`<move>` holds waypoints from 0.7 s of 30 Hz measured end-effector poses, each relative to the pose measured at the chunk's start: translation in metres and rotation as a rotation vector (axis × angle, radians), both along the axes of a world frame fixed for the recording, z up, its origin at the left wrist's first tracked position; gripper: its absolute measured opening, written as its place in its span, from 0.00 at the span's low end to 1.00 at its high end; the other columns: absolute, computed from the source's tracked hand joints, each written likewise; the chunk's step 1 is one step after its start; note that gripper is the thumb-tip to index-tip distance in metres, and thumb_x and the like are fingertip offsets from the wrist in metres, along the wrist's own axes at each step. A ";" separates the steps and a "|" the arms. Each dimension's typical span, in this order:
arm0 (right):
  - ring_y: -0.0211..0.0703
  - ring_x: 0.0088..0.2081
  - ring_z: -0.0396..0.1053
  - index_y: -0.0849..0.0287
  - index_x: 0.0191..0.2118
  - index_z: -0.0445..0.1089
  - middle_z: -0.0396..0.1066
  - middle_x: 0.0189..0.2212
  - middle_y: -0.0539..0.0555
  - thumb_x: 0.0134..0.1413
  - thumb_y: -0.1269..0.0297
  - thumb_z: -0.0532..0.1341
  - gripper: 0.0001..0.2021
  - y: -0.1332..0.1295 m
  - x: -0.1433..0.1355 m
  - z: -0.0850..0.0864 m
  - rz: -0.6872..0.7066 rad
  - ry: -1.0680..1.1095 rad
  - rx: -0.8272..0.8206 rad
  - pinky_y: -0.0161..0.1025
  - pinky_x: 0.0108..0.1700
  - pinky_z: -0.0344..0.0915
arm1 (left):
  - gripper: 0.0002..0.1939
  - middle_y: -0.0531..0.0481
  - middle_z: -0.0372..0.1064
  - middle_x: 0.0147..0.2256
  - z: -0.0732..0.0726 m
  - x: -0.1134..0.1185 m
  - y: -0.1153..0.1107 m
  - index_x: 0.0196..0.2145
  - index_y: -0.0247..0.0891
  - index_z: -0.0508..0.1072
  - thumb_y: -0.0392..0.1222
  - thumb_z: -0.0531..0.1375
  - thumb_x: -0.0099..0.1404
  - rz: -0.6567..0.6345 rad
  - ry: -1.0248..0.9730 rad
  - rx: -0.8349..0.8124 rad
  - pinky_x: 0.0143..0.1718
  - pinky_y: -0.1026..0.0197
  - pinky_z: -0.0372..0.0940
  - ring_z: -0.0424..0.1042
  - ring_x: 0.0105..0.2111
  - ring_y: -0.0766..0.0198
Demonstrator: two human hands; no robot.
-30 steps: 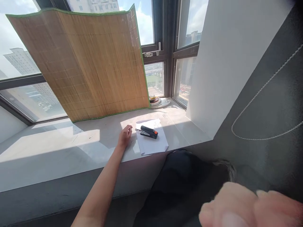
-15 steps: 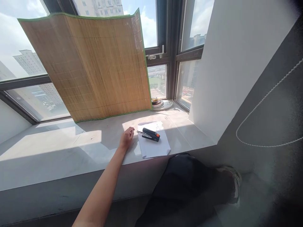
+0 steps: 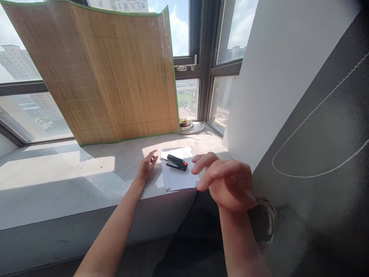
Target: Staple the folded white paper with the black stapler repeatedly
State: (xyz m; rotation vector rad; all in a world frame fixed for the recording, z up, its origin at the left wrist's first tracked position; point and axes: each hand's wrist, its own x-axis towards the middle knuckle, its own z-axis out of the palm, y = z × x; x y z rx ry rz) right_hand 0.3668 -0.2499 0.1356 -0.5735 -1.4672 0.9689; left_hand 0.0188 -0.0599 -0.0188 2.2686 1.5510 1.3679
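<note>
A black stapler point(image 3: 177, 163) with an orange patch lies on white paper point(image 3: 180, 181) at the sill's front edge. Its upper arm is swung up from its base, and the metal part points left. Just left of the paper, my left hand point(image 3: 147, 165) is over the sill with fingers apart and nothing in them. My right hand point(image 3: 229, 179) is raised nearer the camera, to the right of the stapler. Its fingers are curved and spread, holding nothing, and it covers the paper's right side.
A bamboo mat point(image 3: 123, 84) with green edging leans against the window. Stacked plates point(image 3: 191, 127) stand in the corner of the pale windowsill point(image 3: 95, 184). A beaded cord point(image 3: 300, 176) hangs at the right beside the white wall point(image 3: 259, 69).
My right hand has come into view from below right. My left hand's fingers have spread a little. The view has shifted slightly, while the stapler and paper lie as before.
</note>
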 end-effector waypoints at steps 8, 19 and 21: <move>0.59 0.59 0.70 0.57 0.58 0.76 0.74 0.55 0.63 0.61 0.58 0.75 0.22 0.149 -0.088 -0.106 -0.360 -0.777 0.040 0.53 0.62 0.68 | 0.13 0.46 0.80 0.41 0.008 0.001 -0.006 0.49 0.43 0.84 0.45 0.59 0.78 -0.107 0.028 0.018 0.38 0.59 0.71 0.75 0.35 0.60; 0.56 0.52 0.77 0.49 0.55 0.79 0.83 0.50 0.54 0.63 0.70 0.68 0.16 0.162 -0.100 -0.121 -0.353 -0.863 -0.068 0.44 0.51 0.70 | 0.08 0.44 0.80 0.44 0.008 0.003 -0.006 0.45 0.41 0.83 0.41 0.65 0.71 -0.197 0.022 -0.039 0.31 0.60 0.69 0.74 0.31 0.63; 0.56 0.53 0.77 0.48 0.55 0.80 0.83 0.51 0.52 0.62 0.69 0.68 0.17 0.160 -0.100 -0.122 -0.356 -0.845 -0.037 0.45 0.53 0.69 | 0.07 0.45 0.79 0.43 0.010 0.005 -0.006 0.44 0.41 0.82 0.40 0.64 0.70 -0.211 0.045 -0.060 0.31 0.60 0.69 0.74 0.32 0.63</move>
